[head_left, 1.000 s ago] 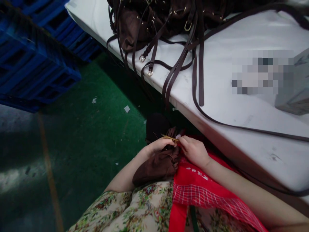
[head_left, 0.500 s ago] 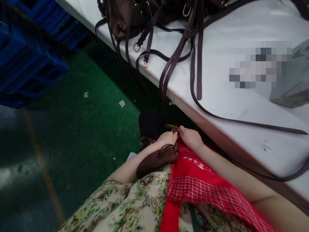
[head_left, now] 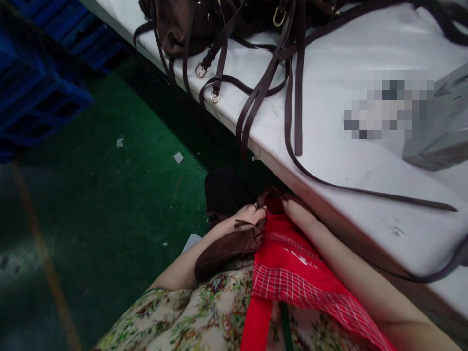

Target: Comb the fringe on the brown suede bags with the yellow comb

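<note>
Brown pouch (head_left: 224, 253) lies low in front of the wearer's body, along the inner side of the left forearm, between the flowered garment (head_left: 171, 317) and the left hand (head_left: 251, 213). From my feed I get its smooth, rounded end clearly, but the gathered end runs up to the hand, where the folds are too dark for me to sort out. The left hand has its fingers curled tight, pinching that bunched cloth. The right hand (head_left: 292, 207) is near it, beside the table edge, but its fingers drop out of my sight, so I can't say how far they are spread or what they hold. A dark shape (head_left: 271, 190) shows just beyond both hands, too dim for me to name. Below them hangs a red apron (head_left: 281, 248).

On the white table (head_left: 329, 122), brown bags (head_left: 177, 27) are cut off by the top edge, and their straps (head_left: 299, 102) overlap so much that I can't follow each one. A pixelated patch (head_left: 387, 109) masks something at the right; the pale box (head_left: 438, 131) beside it runs out of view.
</note>
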{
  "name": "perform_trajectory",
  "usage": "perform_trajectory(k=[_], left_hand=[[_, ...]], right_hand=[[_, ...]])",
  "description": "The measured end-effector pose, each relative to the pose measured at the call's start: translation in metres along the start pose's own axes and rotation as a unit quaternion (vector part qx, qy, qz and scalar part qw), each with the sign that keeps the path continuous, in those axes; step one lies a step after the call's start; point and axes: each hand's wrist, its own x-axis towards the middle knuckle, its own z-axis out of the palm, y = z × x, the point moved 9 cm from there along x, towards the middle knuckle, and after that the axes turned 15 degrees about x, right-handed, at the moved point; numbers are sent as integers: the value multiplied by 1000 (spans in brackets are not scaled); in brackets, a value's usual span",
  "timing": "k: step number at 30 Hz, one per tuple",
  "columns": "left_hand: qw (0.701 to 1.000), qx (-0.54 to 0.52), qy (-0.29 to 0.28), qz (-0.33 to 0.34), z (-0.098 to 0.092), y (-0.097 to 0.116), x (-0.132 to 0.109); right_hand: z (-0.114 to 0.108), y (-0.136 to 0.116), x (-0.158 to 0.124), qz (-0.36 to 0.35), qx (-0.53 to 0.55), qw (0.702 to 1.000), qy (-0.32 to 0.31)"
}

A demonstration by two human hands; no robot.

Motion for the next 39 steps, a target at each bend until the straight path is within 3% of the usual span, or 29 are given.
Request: perform_trajectory(k=[4, 7, 10, 14, 21, 26, 30, 33, 36, 39], left_hand=[[990, -129, -6, 55, -12, -9, -2], [979, -175, -21, 107, -13, 0, -8], [982, -163, -14, 91, -10, 2, -11], [994, -101, 17, 45, -12, -3, -11], [997, 4, 35, 64, -22, 9, -19], [994, 42, 77, 60, -29, 15, -25], [996, 45, 63, 53, -25, 15, -26], [990, 58, 99, 82, -31, 22, -32], [989, 27, 114, 86, -35, 21, -36], [989, -69, 98, 81, -35, 14, -33]], right_hand=[[-11, -3, -22, -25, 81, 996, 38], [-28, -32, -45, -118, 157, 976, 98], [-22, -69, -58, -202, 93, 973, 66], [-7, -86, -56, -204, -24, 978, 32], [-4, -77, -48, -178, -87, 979, 44], [4, -69, -38, -149, -98, 983, 44], [14, -46, -19, -80, -88, 993, 23], [14, -18, -3, -21, -46, 999, 8], [5, 1, 4, 4, -30, 999, 20], [-6, 1, -4, -3, 34, 998, 48]])
